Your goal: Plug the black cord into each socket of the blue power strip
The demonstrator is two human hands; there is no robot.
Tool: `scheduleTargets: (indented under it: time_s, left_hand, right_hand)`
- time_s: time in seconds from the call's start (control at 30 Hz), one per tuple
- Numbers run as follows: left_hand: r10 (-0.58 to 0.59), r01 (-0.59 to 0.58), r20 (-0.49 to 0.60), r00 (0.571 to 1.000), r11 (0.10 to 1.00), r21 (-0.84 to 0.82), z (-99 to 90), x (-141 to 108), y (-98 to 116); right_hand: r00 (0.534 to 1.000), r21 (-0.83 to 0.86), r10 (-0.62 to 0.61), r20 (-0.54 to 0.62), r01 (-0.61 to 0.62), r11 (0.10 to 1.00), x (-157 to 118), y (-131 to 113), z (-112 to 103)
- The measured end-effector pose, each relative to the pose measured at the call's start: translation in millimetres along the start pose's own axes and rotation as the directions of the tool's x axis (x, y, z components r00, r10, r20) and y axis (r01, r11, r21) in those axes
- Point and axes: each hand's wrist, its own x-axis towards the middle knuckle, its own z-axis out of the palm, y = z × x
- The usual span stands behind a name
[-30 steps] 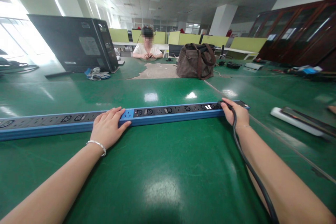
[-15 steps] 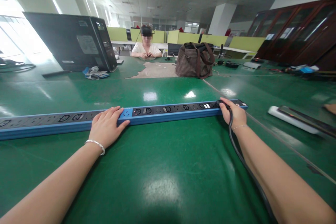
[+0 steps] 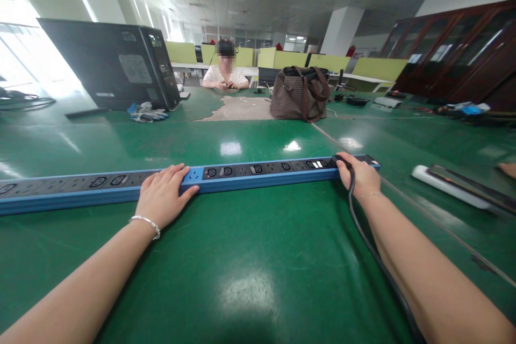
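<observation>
Black plug within right grip, seemingly touching the blue strip.

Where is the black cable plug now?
Head view, right of centre: the right hand holds the black cable plug near the right end of the long blue power strip.

Labels in sight, but no lettering legible
The black computer tower bears a large pale label on its side, a small white sticker low down and a greyish tag near the top, all too blurred to read; the blue power strip has two white patches between sockets, with no characters discernible; pale sheets on the dark cabinet are equally unreadable.
</observation>
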Motion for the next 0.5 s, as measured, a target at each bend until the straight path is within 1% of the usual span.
scheduleTargets:
  time_s: [0.1, 0.2, 0.3, 0.4, 0.5]
  left_hand:
    - [0.003, -0.003, -0.008, 1.000, 1.000, 0.008, 1.1, 0.2, -0.6]
    - [0.010, -0.009, -0.013, 1.000, 1.000, 0.018, 1.8, 0.3, -0.9]
    - [0.011, -0.011, -0.018, 1.000, 1.000, 0.025, 2.0, 0.4, -0.8]
    - [0.011, -0.011, -0.022, 1.000, 1.000, 0.026, 2.2, 0.5, -0.8]
    - [0.012, -0.012, -0.020, 1.000, 1.000, 0.025, 2.6, 0.7, -1.3]
  right_hand:
    - [0.998, 0.199, -0.017, -0.057, 0.028, 0.980, -0.6, 1.3, 7.7]
    - [0.993, 0.353, 0.045, -0.111, -0.003, 0.935, -1.6, 1.3, 16.8]
    - [0.981, 0.385, 0.123, -0.150, -0.057, 0.921, -1.0, 2.2, 22.4]
    - [0.978, 0.360, 0.169, -0.125, -0.114, 0.926, 0.2, 3.3, 23.3]
    - [0.979, 0.345, 0.173, -0.112, -0.125, 0.930, 0.2, 2.4, 22.9]
